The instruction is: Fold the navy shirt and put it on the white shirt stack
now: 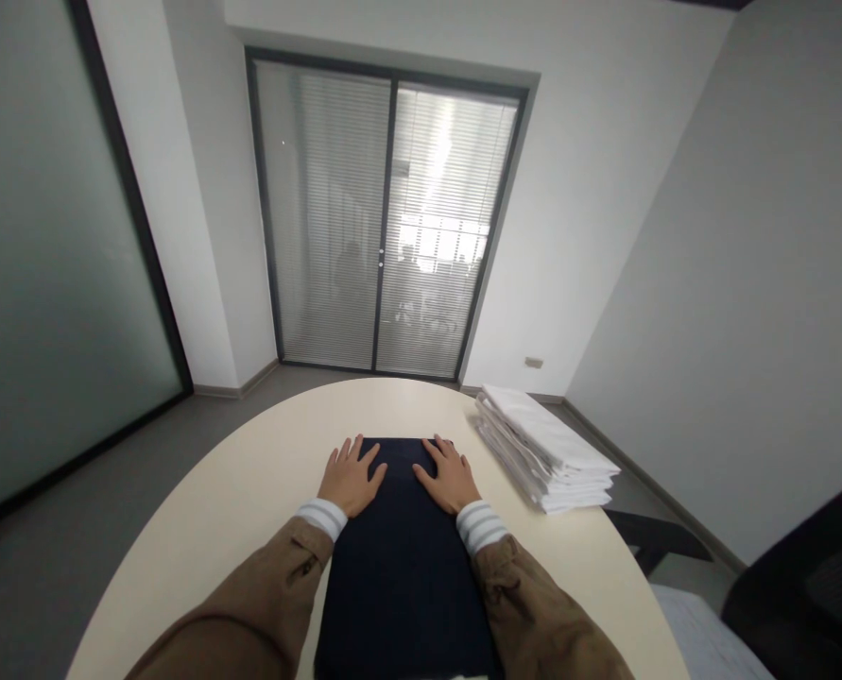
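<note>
A dark navy, flat rectangular piece that looks like folded cloth (pixel 406 567) lies lengthwise on the round cream table (pixel 250 501). My left hand (pixel 351 477) rests at its far left corner, palm down, fingers spread partly over the edge. At the far right corner, my right hand (pixel 450 475) lies palm down with its fingers apart. Neither hand grips anything. The near end of the dark piece runs to the bottom of the view, between my forearms.
A stack of folded white cloths (pixel 544 449) sits at the table's right edge. A black chair (pixel 810 576) stands at the lower right, with something whitish (pixel 708 628) beside it. Beyond the table are glass doors with blinds (pixel 385 217).
</note>
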Action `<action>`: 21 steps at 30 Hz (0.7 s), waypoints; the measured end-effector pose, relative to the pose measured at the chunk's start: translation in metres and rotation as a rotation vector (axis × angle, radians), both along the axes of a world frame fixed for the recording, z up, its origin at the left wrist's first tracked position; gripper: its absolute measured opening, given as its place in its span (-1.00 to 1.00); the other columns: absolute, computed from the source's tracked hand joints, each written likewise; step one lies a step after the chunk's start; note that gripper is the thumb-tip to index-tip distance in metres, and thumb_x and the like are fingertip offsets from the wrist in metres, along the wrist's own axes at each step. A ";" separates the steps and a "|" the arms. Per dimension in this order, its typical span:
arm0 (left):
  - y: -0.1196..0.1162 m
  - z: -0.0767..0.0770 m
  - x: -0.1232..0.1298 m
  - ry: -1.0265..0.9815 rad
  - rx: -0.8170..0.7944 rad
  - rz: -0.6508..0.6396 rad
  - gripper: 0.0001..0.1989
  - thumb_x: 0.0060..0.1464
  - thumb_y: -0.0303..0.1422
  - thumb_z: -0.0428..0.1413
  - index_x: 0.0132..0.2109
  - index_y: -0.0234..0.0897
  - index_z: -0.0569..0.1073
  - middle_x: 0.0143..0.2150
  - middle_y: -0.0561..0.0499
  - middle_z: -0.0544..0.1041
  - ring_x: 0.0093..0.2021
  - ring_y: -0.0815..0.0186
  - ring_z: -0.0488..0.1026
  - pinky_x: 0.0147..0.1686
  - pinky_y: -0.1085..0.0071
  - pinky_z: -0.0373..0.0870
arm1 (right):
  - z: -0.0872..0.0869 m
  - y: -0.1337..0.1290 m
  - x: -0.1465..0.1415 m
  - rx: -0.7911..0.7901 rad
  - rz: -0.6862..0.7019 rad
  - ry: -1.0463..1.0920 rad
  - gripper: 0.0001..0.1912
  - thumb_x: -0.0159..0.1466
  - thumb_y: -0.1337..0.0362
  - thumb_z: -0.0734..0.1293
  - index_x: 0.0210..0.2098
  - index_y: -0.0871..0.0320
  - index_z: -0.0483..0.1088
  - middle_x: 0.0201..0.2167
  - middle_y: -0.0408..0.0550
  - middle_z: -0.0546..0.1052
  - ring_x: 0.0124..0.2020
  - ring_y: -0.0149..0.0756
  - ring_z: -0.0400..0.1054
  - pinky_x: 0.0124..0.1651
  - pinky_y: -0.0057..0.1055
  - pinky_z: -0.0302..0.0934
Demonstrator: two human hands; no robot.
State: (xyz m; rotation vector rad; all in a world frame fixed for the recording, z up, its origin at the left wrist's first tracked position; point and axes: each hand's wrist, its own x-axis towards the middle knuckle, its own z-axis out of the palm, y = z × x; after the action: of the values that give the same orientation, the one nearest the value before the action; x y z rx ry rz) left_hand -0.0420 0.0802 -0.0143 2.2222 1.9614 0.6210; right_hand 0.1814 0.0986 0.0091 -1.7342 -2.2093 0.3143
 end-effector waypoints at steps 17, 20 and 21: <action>-0.025 0.000 -0.019 -0.908 0.062 -0.065 -0.32 -0.02 -0.49 0.24 0.27 -0.29 0.30 0.26 -0.28 0.41 0.18 0.05 0.44 0.20 0.12 0.33 | -0.021 -0.017 0.047 0.066 0.026 0.408 -0.23 0.26 0.09 0.30 0.38 0.20 0.07 0.32 0.19 0.28 0.34 0.00 0.16 0.41 0.06 -0.10; -0.023 -0.002 -0.017 -1.291 -0.089 0.020 -0.14 -0.12 -0.54 0.30 0.33 -0.29 0.18 0.28 -0.38 0.37 0.15 0.00 0.47 0.10 0.08 0.43 | -0.022 -0.019 0.054 0.047 0.149 0.711 -0.21 0.17 0.13 0.37 0.35 0.09 0.12 0.33 0.10 0.27 0.32 -0.08 0.20 0.37 -0.06 0.06; -0.023 -0.002 -0.017 -1.365 -0.154 0.030 -0.07 -0.15 -0.54 0.32 0.35 -0.31 0.13 0.24 -0.40 0.40 0.13 -0.03 0.49 0.07 0.05 0.45 | -0.022 -0.019 0.055 0.028 0.174 0.788 -0.21 0.14 0.15 0.39 0.33 0.07 0.15 0.33 0.08 0.27 0.32 -0.09 0.20 0.36 -0.08 0.07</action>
State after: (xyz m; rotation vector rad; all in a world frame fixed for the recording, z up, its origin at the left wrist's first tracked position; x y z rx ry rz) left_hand -0.0593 0.0574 -0.0167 1.0260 1.1826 1.3902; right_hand 0.2368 0.0797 -0.0129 -1.1123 -1.7455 0.8352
